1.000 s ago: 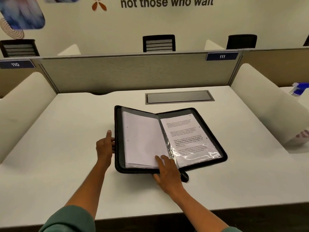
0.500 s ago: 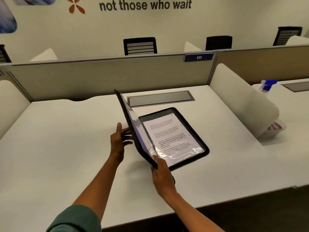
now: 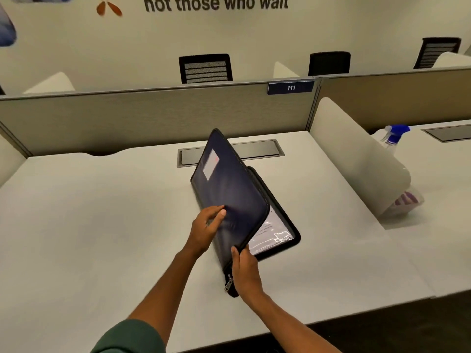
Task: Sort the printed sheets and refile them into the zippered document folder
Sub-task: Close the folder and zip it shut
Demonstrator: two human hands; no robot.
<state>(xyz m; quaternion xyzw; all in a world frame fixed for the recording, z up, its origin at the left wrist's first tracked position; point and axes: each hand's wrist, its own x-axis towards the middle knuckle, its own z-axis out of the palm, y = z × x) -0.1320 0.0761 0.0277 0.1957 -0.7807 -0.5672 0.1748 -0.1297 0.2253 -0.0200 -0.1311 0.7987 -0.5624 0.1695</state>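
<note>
Folder (image 3: 230, 184) half-closed over one sheet (image 3: 271, 235), left hand (image 3: 205, 229) fingers spread, right hand (image 3: 246, 270) pinching edge

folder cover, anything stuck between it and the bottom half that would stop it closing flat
Nothing visible does. The dark zippered folder's cover tilts over the lower half, where only a flat printed sheet in a clear sleeve shows. The right hand grips the near edge, fingers possibly in the gap.

White desk (image 3: 102, 225); half-closed zippered folder (image 3: 229, 189) lying directly under the fingers (image 3: 216, 212), grey cable hatch (image 3: 257, 150) set flush just beyond them.
</note>
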